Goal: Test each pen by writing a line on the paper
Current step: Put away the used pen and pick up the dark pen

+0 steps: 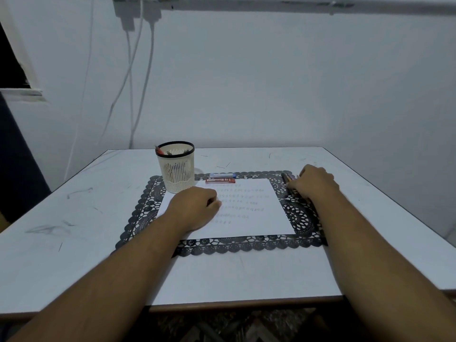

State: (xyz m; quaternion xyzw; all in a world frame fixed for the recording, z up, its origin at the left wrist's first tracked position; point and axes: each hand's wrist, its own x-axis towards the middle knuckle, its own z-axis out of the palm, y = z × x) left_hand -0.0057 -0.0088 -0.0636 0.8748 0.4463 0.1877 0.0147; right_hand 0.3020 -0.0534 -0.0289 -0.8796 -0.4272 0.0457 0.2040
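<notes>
My right grip (313, 181) is curled down over the loose pens (287, 178) lying on the lace mat (299, 218); my fingers are on them, but from here I cannot tell whether one pen is actually pinched or only touched. My left grip (197, 206) is curled, knuckles up, resting on the paper (259, 215), and something small and reddish seems to sit in its fingers, too hidden to name.

The paper lies between my two grips, already carrying several rows of small marks. The pens beside my right grip lie packed together, so I could drag two along at once or roll the others off the mat. If my left grip lifts, the sheet may slide under a stroke and smear or skew the line. A pen taken from the tested pile by mistake would get checked twice.

Counted: one sheet of paper, one mat, one slotted cup (175, 166) beyond my left grip with a few pens inside, two flat boxes (220, 178) past the paper's far edge, one blue and one red. The loose pens overlap, so I cannot count them.
</notes>
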